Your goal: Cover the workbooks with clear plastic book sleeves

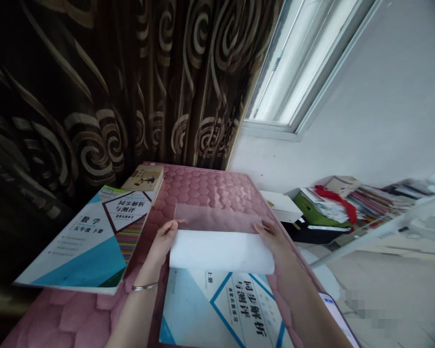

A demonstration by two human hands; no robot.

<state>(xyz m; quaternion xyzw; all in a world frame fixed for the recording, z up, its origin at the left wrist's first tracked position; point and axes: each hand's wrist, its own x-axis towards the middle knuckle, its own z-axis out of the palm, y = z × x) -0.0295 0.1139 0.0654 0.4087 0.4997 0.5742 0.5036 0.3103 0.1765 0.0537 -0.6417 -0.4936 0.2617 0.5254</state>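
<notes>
A clear plastic sheet (217,218) is stretched between my two hands, its white backing (221,251) curled below it. My left hand (166,236) pinches the left edge of the sheet, a silver bangle on its wrist. At the right edge, my right hand (270,235) holds the sheet with its fingers closed. Beneath the white part lies a blue and white book (192,309), partly covered, on the pink quilted surface (188,186).
More books (90,237) are stacked at the left beside a dark patterned curtain (130,87). A phone (339,316) sits at the lower right edge. Beyond the surface are a white box (282,205), piled papers (369,203) and a white fan (420,222).
</notes>
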